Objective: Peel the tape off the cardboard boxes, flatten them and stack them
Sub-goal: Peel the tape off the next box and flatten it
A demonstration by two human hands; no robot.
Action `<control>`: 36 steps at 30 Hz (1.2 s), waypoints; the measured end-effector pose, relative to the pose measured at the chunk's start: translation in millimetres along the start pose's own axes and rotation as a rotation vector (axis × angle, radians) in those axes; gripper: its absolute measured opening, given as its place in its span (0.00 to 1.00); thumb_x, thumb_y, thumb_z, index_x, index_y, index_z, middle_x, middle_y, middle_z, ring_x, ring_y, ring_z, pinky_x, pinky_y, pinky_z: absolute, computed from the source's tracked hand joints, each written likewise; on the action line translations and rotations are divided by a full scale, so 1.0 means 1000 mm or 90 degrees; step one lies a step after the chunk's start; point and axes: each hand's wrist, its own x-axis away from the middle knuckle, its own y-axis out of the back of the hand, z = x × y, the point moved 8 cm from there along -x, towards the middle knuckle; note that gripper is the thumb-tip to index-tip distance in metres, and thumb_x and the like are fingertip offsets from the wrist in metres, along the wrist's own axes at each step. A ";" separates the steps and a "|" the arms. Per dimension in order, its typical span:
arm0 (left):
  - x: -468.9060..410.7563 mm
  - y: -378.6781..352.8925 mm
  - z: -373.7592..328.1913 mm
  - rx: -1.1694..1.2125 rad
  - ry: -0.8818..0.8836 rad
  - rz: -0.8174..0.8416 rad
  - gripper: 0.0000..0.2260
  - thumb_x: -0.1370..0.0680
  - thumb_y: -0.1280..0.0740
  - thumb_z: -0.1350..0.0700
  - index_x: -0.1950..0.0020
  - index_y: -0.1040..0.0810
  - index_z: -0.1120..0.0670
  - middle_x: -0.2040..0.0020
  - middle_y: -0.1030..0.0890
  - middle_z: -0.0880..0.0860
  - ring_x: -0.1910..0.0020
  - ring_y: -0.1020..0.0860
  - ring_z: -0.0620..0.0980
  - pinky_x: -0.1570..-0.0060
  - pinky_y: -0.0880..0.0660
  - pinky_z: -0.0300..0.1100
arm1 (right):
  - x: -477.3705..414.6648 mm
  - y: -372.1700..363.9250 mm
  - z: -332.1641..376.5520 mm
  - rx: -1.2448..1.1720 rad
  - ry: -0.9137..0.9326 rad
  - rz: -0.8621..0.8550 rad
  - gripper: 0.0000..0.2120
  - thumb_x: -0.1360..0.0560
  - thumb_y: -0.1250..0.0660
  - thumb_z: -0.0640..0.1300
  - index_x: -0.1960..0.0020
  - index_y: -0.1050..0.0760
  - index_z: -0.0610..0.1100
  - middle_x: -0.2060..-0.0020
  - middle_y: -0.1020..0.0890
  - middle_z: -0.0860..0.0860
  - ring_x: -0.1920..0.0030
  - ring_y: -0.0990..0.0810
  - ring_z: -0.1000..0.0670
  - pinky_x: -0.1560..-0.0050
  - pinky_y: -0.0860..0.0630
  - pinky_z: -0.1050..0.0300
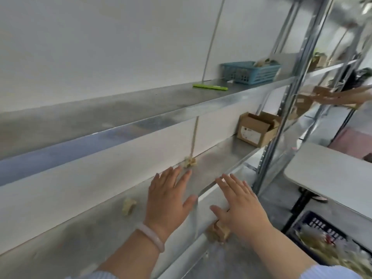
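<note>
- We are seeing the cardboard box (257, 128) standing open at the far end of the shelf (221, 156), its white label too blurred to read.
- We are holding the left hand (169, 196) and right hand (239, 204) spread flat over that shelf, gripping nothing.

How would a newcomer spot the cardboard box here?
Find the metal shelving rack against the white wall. One shelf below the blue basket, at the right end by the upright post, sits the cardboard box. Unlike the basket, it is brown, open-topped, with a white label on its side.

brown cardboard box (256, 128), flaps open, on shelf (221, 154)
</note>
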 end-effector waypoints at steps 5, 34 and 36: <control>-0.073 -0.037 -0.076 0.056 -0.073 -0.009 0.27 0.27 0.38 0.39 0.30 0.29 0.47 0.33 0.25 0.51 0.34 0.28 0.54 0.35 0.32 0.55 | -0.010 0.041 -0.094 0.003 -0.092 -0.041 0.39 0.27 0.55 0.70 0.21 0.52 0.54 0.21 0.50 0.54 0.22 0.55 0.53 0.24 0.62 0.54; -0.403 -0.323 -0.163 0.182 -0.075 0.174 0.34 0.26 0.52 0.32 0.23 0.42 0.44 0.24 0.37 0.49 0.25 0.40 0.49 0.28 0.39 0.48 | -0.260 -0.028 -0.446 -0.222 -0.425 0.026 0.32 0.19 0.44 0.58 0.21 0.53 0.53 0.21 0.51 0.56 0.22 0.52 0.52 0.23 0.50 0.51; -0.421 -0.333 -0.174 0.190 -0.059 0.182 0.32 0.24 0.49 0.33 0.23 0.45 0.44 0.23 0.41 0.48 0.24 0.43 0.48 0.28 0.42 0.45 | -0.280 -0.026 -0.475 -0.267 -0.436 0.002 0.30 0.18 0.44 0.56 0.21 0.51 0.53 0.21 0.49 0.54 0.22 0.49 0.50 0.23 0.47 0.49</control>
